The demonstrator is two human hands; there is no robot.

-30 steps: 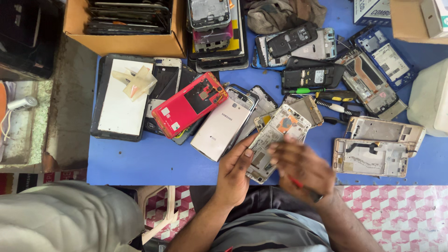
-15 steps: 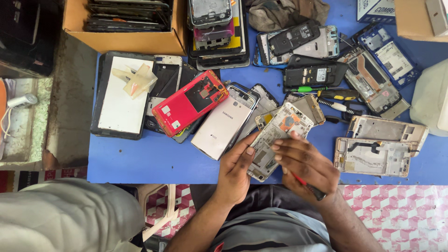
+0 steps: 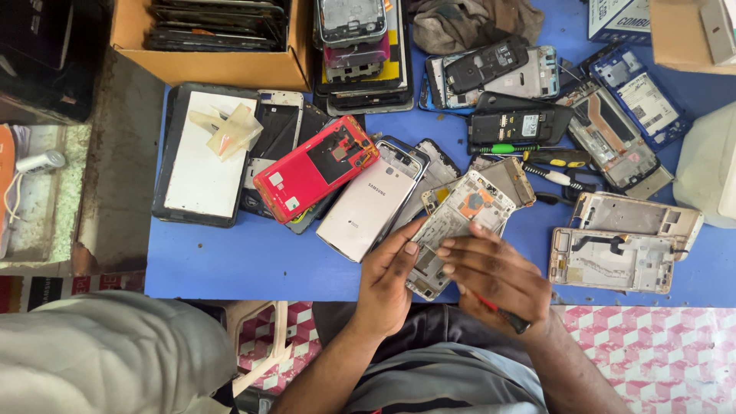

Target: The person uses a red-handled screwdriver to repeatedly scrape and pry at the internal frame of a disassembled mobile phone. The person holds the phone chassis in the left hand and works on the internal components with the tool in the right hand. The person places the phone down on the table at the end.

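Since the earlier frames little has shifted: both hands stay on the opened phone, and the right hand's fingers have spread a little further across its lower half.

The left hand [image 3: 387,280] cups the silver phone frame [image 3: 460,222] from its left edge, thumb lying along the side, fingers curled under — a closed hold on the frame. The right hand [image 3: 491,276] rests its fingertips on the frame's lower part while a red-handled screwdriver [image 3: 498,310] sits tucked in the palm, its dark end poking out at about 4 o'clock from the hand; how tightly the palm grips it I cannot tell. The frame lies tilted near the front edge of the blue table [image 3: 253,268], its top end pointing toward 1 o'clock.

At 9 o'clock from the frame, just beside it, lies a pale gold phone [image 3: 368,203] face down, and beyond that a red phone chassis [image 3: 314,169]. At 3 o'clock lie two gold mid-frames [image 3: 621,245], one partly over the other. At 12 o'clock sits a black phone back [image 3: 517,123] with green- and yellow-handled screwdrivers [image 3: 537,153] below it. A cardboard box [image 3: 207,65] of screens stands at 10 o'clock, well apart.
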